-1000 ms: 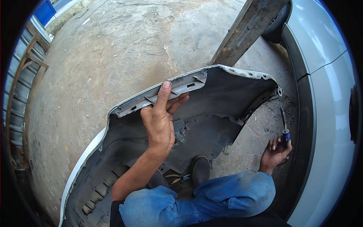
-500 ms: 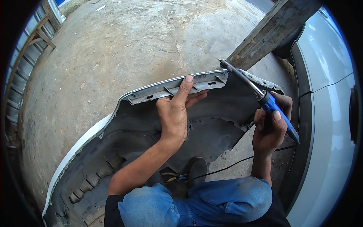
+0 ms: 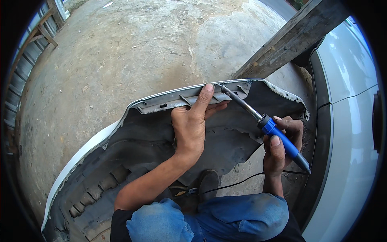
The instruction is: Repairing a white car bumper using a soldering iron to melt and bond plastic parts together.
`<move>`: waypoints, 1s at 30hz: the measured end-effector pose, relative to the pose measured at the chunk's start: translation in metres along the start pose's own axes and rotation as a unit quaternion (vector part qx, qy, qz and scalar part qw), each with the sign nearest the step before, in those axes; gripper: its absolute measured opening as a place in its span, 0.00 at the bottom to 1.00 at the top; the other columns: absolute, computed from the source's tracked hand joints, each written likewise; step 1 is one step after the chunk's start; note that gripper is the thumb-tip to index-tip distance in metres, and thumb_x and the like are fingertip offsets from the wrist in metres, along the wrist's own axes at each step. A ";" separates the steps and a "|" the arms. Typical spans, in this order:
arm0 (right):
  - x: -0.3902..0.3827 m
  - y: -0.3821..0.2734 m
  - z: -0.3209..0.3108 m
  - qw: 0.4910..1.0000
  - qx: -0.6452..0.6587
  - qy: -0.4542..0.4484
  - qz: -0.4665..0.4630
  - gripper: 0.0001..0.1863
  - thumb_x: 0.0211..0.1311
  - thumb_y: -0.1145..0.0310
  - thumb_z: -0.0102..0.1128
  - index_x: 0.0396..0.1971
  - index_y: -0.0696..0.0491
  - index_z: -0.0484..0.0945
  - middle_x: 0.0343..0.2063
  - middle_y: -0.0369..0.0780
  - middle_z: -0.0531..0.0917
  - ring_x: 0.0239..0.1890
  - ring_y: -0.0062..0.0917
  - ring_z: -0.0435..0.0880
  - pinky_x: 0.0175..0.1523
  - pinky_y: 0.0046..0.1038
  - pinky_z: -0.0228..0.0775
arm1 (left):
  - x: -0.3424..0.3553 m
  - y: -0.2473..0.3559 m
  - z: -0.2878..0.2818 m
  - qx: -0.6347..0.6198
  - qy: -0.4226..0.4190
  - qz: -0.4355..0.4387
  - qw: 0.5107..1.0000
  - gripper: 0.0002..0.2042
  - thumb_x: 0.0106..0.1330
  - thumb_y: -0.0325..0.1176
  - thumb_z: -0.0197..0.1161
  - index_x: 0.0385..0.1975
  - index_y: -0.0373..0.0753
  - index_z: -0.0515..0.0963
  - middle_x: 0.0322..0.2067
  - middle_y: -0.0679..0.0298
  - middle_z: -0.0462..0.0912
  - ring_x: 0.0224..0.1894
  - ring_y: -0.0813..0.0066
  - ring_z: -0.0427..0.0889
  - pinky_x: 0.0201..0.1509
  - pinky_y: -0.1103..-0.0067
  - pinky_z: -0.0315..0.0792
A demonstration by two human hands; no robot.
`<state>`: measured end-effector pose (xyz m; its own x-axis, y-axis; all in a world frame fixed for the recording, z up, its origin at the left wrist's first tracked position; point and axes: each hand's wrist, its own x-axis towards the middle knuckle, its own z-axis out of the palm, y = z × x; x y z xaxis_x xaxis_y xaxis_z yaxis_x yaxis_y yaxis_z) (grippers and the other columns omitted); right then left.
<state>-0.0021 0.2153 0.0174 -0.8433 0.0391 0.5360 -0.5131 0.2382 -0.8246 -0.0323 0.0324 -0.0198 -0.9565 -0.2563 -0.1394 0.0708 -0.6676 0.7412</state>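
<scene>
A large car bumper [image 3: 117,141], white outside and dark grey inside, lies across in front of me with its inner side facing up. My left hand [image 3: 192,123] grips its upper flange, thumb on top and fingers underneath. In my right hand [image 3: 282,141] is a blue-handled soldering iron [image 3: 283,139], held like a pen. Its metal tip points up and left and meets the flange, just right of my left thumb; whether it presses on the plastic is hard to tell. A black cord runs from the handle's end toward my feet.
A wooden post [image 3: 292,40] stands just beyond the bumper's right part. To the right is a light-coloured car body [image 3: 350,113] with dark lower trim. Corrugated metal sheeting [image 3: 30,64] lines the far left. The concrete floor [image 3: 133,52] is rough, and my shoe [image 3: 209,183] is below the bumper.
The soldering iron's tip has moved left and down, from beyond the flange's right end to beside my left thumb. My left hand and the bumper's top edge have shifted slightly right and down.
</scene>
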 end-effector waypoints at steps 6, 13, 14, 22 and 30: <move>-0.001 -0.004 0.004 1.000 0.016 0.009 0.008 0.21 0.57 0.61 0.65 0.41 0.63 0.73 0.29 0.38 0.73 0.30 0.17 0.69 0.37 0.20 0.62 | 0.000 0.000 0.001 -0.012 -0.006 0.002 1.000 0.14 0.71 0.35 0.64 0.41 0.26 0.79 0.36 0.50 0.86 0.40 0.63 0.89 0.49 0.68 0.85; 0.000 -0.003 0.004 1.000 0.004 0.005 -0.002 0.21 0.57 0.61 0.65 0.41 0.62 0.74 0.28 0.38 0.74 0.30 0.17 0.69 0.36 0.19 0.61 | 0.000 -0.001 0.000 -0.017 0.003 0.010 1.000 0.14 0.71 0.36 0.64 0.41 0.26 0.79 0.37 0.50 0.86 0.39 0.63 0.88 0.49 0.68 0.85; 0.000 -0.003 0.004 1.000 0.004 0.005 -0.002 0.21 0.57 0.61 0.65 0.41 0.62 0.74 0.28 0.38 0.74 0.30 0.17 0.69 0.36 0.19 0.61 | 0.000 0.000 0.000 -0.015 0.000 0.007 1.000 0.15 0.71 0.36 0.64 0.41 0.26 0.79 0.37 0.50 0.86 0.39 0.63 0.88 0.49 0.68 0.85; -0.001 0.000 0.002 1.000 -0.018 0.005 -0.017 0.21 0.57 0.60 0.65 0.40 0.62 0.75 0.27 0.38 0.74 0.28 0.16 0.69 0.35 0.19 0.59 | -0.001 0.000 0.002 -0.012 0.000 0.008 1.000 0.15 0.71 0.36 0.64 0.41 0.25 0.79 0.37 0.50 0.86 0.39 0.63 0.88 0.48 0.69 0.85; 0.000 0.000 0.003 1.000 -0.014 0.004 -0.014 0.21 0.57 0.60 0.65 0.40 0.62 0.75 0.27 0.38 0.75 0.28 0.16 0.69 0.35 0.19 0.60 | 0.001 0.000 0.001 -0.018 -0.003 0.003 1.000 0.14 0.70 0.35 0.65 0.42 0.25 0.78 0.37 0.51 0.85 0.39 0.63 0.88 0.49 0.68 0.86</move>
<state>-0.0021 0.2120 0.0167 -0.8278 0.0391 0.5597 -0.5313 0.2657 -0.8044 -0.0331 0.0329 -0.0195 -0.9576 -0.2560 -0.1320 0.0857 -0.6907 0.7180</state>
